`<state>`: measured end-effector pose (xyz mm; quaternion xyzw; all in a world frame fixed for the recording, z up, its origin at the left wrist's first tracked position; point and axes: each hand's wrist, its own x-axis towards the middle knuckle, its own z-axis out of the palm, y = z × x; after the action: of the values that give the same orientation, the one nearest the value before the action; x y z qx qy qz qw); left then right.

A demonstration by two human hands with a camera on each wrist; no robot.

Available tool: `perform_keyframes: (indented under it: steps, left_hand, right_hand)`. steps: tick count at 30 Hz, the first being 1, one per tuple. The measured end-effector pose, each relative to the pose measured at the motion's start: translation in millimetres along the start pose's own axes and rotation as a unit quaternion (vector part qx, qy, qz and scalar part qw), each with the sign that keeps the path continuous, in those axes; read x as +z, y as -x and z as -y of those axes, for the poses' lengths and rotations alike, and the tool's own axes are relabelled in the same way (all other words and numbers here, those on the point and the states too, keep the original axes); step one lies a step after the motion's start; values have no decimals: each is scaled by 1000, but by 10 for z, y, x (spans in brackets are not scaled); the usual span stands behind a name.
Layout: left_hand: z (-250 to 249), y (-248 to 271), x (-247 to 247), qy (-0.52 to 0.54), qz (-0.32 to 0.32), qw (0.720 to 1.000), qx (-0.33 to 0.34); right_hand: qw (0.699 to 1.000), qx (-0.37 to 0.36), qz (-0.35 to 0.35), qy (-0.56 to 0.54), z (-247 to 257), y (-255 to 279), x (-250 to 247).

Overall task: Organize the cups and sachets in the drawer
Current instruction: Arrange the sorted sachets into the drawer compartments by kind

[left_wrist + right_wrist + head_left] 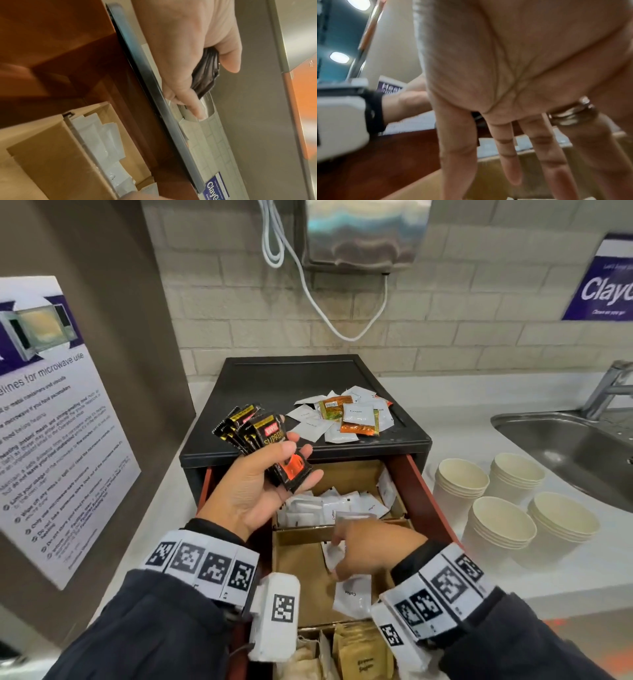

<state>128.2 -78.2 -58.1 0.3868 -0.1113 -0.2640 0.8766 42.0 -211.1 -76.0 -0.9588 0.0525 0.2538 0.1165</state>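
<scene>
Right hand (368,546) in drawer (423,491), grip seemingly pinching white sachet (331,554); left hand (253,491) grips black sachets (263,440).

Count of items in view

Standing on the counter: four stacks of paper cups (507,501); lying in the middle compartment: two white sachets (352,594).

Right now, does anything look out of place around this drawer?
Yes. A loose heap of mixed sachets lies on top of the black drawer unit instead of in a compartment, and the paper cups stand out on the counter.

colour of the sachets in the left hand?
Black with gold edging and an orange patch: sachets, left hand. Head view.
</scene>
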Motion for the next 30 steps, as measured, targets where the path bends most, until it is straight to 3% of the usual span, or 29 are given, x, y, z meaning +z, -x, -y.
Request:
perform_keyframes:
  steps: [8, 12, 15, 17, 21, 25, 28, 30]
  left_hand:
    - [-3, 2, 8, -2, -5, 1000, 3]
    - [5, -9, 2, 1, -1, 1000, -3]
    - [-2, -8, -10, 6, 3, 1000, 1]
    - [-13, -5, -16, 20, 5, 1000, 4]
    - [-26, 0, -16, 32, 8, 999, 9]
    - [-11, -22, -23, 22, 8, 1000, 17]
    - [2, -27, -24, 18, -7, 999, 26]
    - [3, -28, -26, 19, -13, 999, 31]
  right_hand:
    - [996, 57, 0, 74, -134, -151, -80]
    - [992, 28, 37, 116, -25, -162, -42]
    - [969, -24, 79, 232, 115, -164, 0]
    - [950, -7, 118, 290, 199, -207, 53]
    - [947, 18, 137, 290, 250, -323, 128]
    - [943, -1, 139, 301, 285, -306, 136]
    - [918, -29, 183, 351, 306, -280, 127]
    - [903, -51, 170, 391, 305, -223, 115]
